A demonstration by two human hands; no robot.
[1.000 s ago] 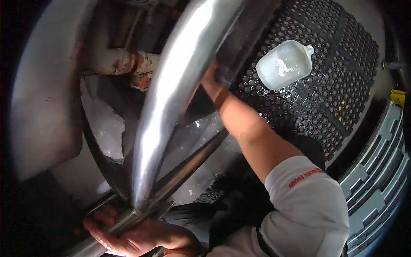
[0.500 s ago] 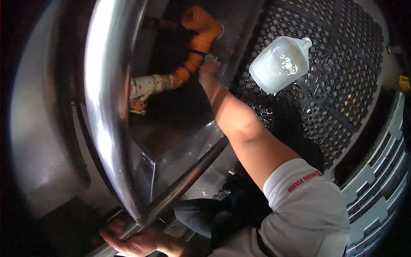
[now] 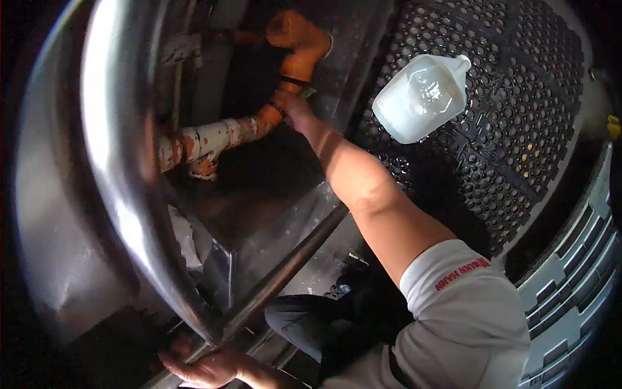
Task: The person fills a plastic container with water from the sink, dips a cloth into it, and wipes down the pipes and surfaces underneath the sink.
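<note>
Low in the left part of the view, my left hand (image 3: 208, 368) is wrapped loosely round a metal bar (image 3: 275, 275), with the fingers on its far side. My right hand (image 3: 295, 109) reaches up to the orange pipe (image 3: 303, 53) and presses against it near a dark ring. Its fingers are closed and partly hidden; a small pale thing shows at their edge, too small to name. Left of this hand, the pipe joins a white section (image 3: 223, 135) with flaking paint.
A translucent plastic jug (image 3: 421, 98) lies on a wet black perforated mat (image 3: 512, 123). A thick, shiny curved metal tube (image 3: 113, 136) stands at the left. Grey slotted panels (image 3: 573, 279) line the right edge. My bent leg (image 3: 301, 321) is at the bottom.
The view has shifted, so the shiny tube stands further left and the orange pipe shows. My right hand has moved left and down onto the pipe. My left hand stays on the bar.
</note>
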